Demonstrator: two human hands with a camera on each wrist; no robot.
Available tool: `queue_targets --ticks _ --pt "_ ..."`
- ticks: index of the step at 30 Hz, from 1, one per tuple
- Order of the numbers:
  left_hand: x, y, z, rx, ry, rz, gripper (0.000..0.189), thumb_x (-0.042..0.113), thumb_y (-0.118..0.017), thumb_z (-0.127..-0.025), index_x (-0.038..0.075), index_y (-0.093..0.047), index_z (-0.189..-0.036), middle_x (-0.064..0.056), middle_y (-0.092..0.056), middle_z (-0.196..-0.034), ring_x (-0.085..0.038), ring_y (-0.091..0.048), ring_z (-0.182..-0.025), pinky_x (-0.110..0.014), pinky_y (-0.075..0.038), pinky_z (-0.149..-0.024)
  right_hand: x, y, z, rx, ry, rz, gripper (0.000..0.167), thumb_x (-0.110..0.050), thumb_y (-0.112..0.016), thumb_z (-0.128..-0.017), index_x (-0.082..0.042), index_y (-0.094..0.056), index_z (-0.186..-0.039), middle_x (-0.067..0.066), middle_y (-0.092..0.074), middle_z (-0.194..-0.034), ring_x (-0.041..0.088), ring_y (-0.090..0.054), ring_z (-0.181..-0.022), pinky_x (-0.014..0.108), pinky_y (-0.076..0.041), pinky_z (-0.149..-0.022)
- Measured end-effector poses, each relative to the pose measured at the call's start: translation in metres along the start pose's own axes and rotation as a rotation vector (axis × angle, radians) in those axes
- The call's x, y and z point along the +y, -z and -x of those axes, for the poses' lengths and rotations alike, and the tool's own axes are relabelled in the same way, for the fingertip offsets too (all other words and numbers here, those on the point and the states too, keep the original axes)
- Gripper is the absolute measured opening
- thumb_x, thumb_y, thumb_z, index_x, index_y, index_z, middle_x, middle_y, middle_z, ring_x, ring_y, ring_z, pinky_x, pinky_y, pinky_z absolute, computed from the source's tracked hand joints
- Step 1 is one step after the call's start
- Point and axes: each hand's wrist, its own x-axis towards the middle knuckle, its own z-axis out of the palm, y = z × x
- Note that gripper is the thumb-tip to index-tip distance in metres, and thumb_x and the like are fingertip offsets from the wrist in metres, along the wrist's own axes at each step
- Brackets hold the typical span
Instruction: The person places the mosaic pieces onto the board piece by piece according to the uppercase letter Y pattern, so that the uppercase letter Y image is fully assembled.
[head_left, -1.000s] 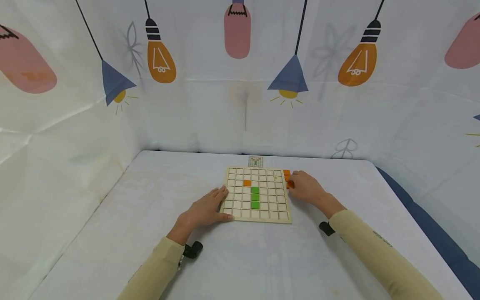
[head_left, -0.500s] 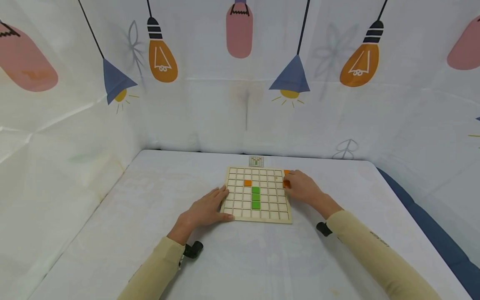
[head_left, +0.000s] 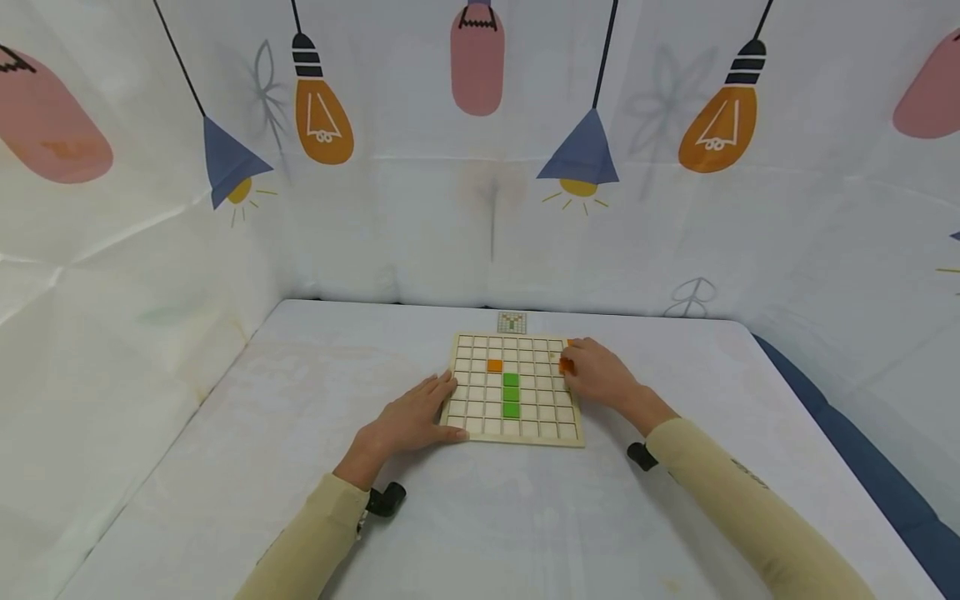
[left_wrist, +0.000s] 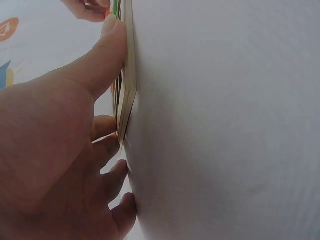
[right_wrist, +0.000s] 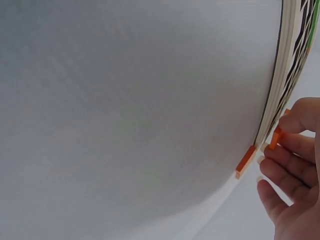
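Note:
A square grid board (head_left: 543,431) lies on the white table. Three green tiles (head_left: 511,395) form a column on it, with one orange tile (head_left: 494,366) up and left of them. My left hand (head_left: 408,417) rests against the board's left side, its thumb on the near left corner. At the right edge my right hand (head_left: 600,377) pinches another orange tile (right_wrist: 275,137) between thumb and fingers, just over the board. Beside the board, a loose orange tile (right_wrist: 245,161) shows in the right wrist view; in the head view the right hand mostly hides what lies there.
A small card (head_left: 512,322) with a grid pattern lies behind the board's far edge. Behind the table (head_left: 480,517) hangs a white cloth (head_left: 420,225) printed with lamps and bulbs. Dark blue fabric (head_left: 847,433) borders the table's right side.
My right hand has moved slightly left with the orange tile, from beside the board to over its right edge. The left hand stays where it was.

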Motion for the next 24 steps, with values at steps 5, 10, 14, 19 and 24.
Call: queue_targets --ticks 5,10,14,19,24 --pt "-0.001 0.000 0.000 0.002 -0.002 -0.002 0.093 0.060 -0.069 -0.085 0.015 -0.030 -0.157 0.000 -0.018 -0.168 -0.027 -0.019 -0.155 -0.054 -0.030 -0.120 -0.006 0.003 -0.003 0.011 0.023 0.010 0.017 -0.013 -0.066 -0.090 -0.005 -0.072 -0.103 0.004 -0.066 -0.094 0.019 -0.056 -0.086 0.034 -0.051 -0.076" --pt "-0.003 -0.003 -0.002 0.001 0.007 -0.002 0.094 0.061 -0.068 -0.085 0.016 -0.030 -0.158 0.001 -0.018 -0.168 -0.027 -0.019 -0.155 -0.055 -0.030 -0.119 -0.014 0.003 -0.007 0.009 0.033 -0.023 0.016 -0.013 -0.066 -0.090 -0.005 -0.072 -0.103 0.005 -0.067 -0.096 0.020 -0.056 -0.088 0.035 -0.052 -0.079" --pt "-0.005 -0.004 -0.002 0.000 0.012 -0.001 0.094 0.062 -0.068 -0.085 0.016 -0.030 -0.157 0.001 -0.018 -0.168 -0.027 -0.019 -0.155 -0.055 -0.030 -0.120 -0.017 -0.001 -0.011 0.006 0.044 -0.033 0.015 -0.012 -0.065 -0.091 -0.006 -0.072 -0.103 0.004 -0.067 -0.097 0.019 -0.057 -0.090 0.035 -0.053 -0.080" --pt "-0.006 -0.005 -0.002 0.005 0.005 -0.002 0.093 0.062 -0.068 -0.085 0.016 -0.031 -0.157 0.000 -0.018 -0.168 -0.027 -0.019 -0.155 -0.055 -0.030 -0.119 -0.022 -0.004 -0.017 0.013 0.041 -0.010 0.015 -0.014 -0.065 -0.092 -0.007 -0.071 -0.104 0.004 -0.066 -0.096 0.018 -0.055 -0.087 0.033 -0.052 -0.078" --pt "-0.005 -0.004 -0.001 0.005 -0.012 -0.002 0.093 0.061 -0.069 -0.085 0.014 -0.031 -0.157 -0.001 -0.019 -0.168 -0.028 -0.020 -0.155 -0.054 -0.031 -0.119 -0.028 -0.003 -0.023 0.012 0.026 -0.010 0.017 -0.013 -0.063 -0.092 -0.006 -0.071 -0.105 0.004 -0.065 -0.094 0.019 -0.053 -0.085 0.034 -0.051 -0.077"
